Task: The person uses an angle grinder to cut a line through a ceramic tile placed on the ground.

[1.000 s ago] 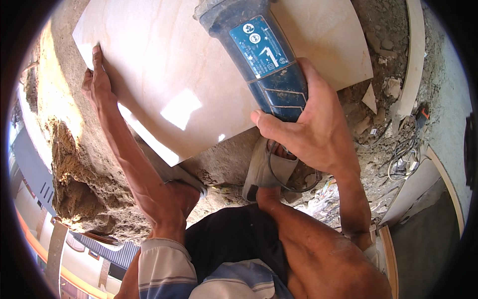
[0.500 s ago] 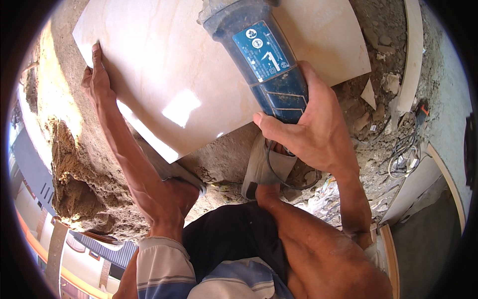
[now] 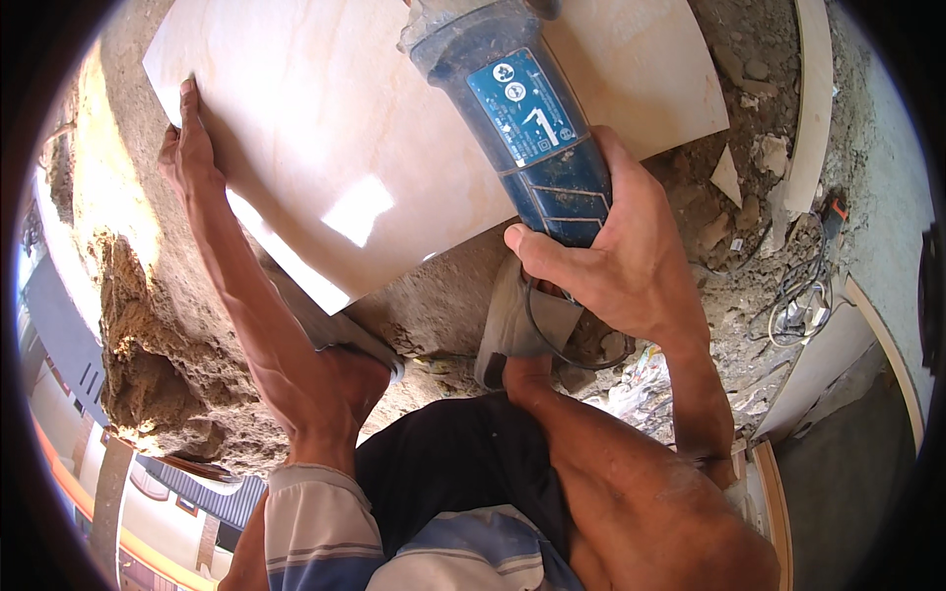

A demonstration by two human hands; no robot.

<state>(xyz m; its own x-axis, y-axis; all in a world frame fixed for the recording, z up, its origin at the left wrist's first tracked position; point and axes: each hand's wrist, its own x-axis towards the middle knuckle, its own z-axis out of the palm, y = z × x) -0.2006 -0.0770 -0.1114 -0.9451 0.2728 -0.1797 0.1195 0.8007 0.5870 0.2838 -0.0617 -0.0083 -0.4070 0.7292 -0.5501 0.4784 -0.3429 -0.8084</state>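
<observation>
The right hand (image 3: 621, 256) clenches a dusty blue angle grinder (image 3: 522, 128) over a glossy cream rectangular tile (image 3: 335, 128); the left hand (image 3: 187, 148) presses the tile's edge with flat fingers, rubble (image 3: 739, 217) beside it.

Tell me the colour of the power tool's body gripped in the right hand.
Dark blue power tool body, dusty grey near its head; head view.

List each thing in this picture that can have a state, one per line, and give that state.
Tile: flat on rubble, whole, glossy, sunlit patch.
Grinder: held over the tile, dusty; disc out of view.
Right hand: grip closed around the grinder's body.
Left hand: open, fingers pressed on the tile's left edge.
Cord: looped below the right hand.
Tile shard: broken off, loose on the rubble.
Wires: tangled on the ground.
</observation>
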